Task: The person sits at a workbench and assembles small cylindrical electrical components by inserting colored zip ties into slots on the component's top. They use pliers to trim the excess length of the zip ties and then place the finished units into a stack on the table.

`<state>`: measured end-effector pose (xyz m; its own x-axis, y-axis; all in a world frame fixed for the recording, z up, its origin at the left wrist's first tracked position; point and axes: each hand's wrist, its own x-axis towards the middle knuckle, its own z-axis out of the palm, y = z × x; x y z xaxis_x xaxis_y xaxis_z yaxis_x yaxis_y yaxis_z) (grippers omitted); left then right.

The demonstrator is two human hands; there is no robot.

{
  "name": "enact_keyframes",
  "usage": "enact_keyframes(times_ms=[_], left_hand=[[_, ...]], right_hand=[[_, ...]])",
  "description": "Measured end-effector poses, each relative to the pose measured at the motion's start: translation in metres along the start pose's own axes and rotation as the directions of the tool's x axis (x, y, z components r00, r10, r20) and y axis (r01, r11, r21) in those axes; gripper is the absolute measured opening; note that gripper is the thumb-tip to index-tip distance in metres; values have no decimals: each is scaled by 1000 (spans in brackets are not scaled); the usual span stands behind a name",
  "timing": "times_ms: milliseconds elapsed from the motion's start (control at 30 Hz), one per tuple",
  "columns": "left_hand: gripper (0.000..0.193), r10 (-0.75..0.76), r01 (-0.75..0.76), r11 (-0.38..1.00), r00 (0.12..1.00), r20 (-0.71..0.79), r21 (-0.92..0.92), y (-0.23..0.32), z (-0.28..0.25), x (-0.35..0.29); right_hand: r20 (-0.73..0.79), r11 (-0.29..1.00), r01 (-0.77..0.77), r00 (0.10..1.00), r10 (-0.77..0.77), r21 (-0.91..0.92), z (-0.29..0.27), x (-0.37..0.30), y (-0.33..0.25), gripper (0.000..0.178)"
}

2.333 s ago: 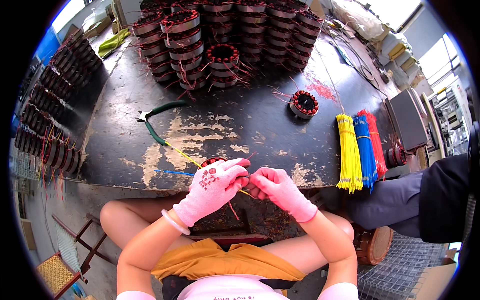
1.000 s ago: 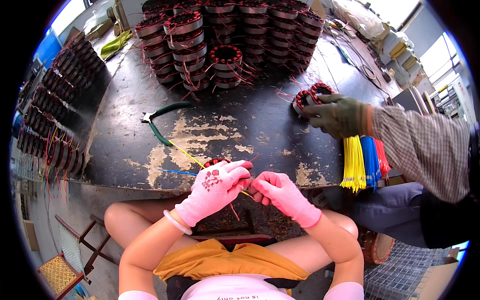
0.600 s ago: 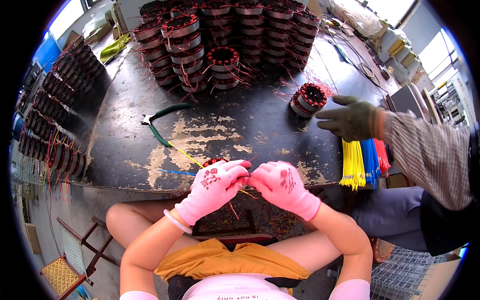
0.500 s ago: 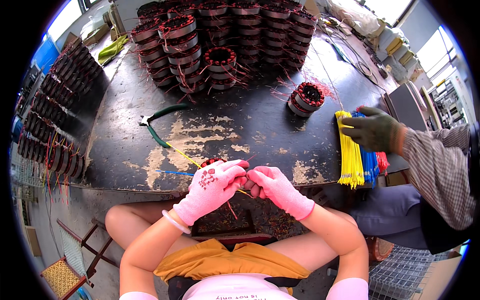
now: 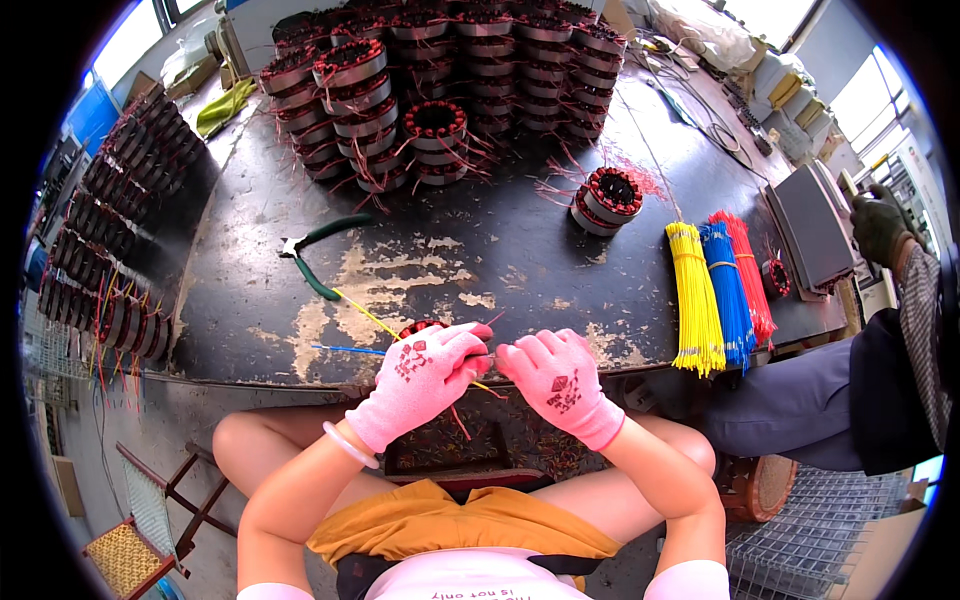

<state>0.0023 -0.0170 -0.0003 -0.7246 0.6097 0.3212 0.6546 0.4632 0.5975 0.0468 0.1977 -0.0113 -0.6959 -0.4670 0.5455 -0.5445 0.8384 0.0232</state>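
My left hand [image 5: 425,382], in a pink glove, is closed around a wire-wound motor stator [image 5: 422,327] at the table's near edge; most of the stator is hidden under the glove. A yellow wire [image 5: 365,313] and a blue wire [image 5: 348,349] stick out to its left, and thin red ends hang below. Close beside it, my right hand [image 5: 562,388], also gloved in pink, has its fingertips pinched together. A fine wire seems to run between the two hands, partly covered by the fingers.
Green-handled cutters [image 5: 325,232] lie open beyond my left hand. Stacked stators [image 5: 360,110] fill the back, and a short stack [image 5: 608,200] stands nearer right. Bundles of yellow wires [image 5: 695,300], blue wires [image 5: 728,300] and red wires [image 5: 750,275] lie at right. A co-worker's gloved hand [image 5: 882,225] is far right.
The co-worker's hand has left the wire bundles and moved away to the right. My right hand has turned back-up, its fingertips still near my left, which stays almost in place.
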Motion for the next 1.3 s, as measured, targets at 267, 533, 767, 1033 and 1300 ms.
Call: enact_keyframes(times_ms=[267,533,767,1033,1300], left_hand=[[11,-30,30,1000,999,32,-5,-2,-6,-5],[29,52,-45,995,996,-74,90,23,-38,-5],[28,26,-13,981,998,-65,194,5,-8,5],[28,-83,76,984,996,38,163,-6,-6,3],[27,-79,79,985,997,-8,154,-5,0,4]], right_hand=[[563,288,-690,714,415,663,-15,20,-7,26],[594,322,-695,718,363,643,0,18,1,36],[584,401,-698,716,382,594,5,18,2,42],[-117,386,-682,405,907,621,-80,-85,109,17],[-482,12,-994,64,874,-110,-132,-219,252,44]])
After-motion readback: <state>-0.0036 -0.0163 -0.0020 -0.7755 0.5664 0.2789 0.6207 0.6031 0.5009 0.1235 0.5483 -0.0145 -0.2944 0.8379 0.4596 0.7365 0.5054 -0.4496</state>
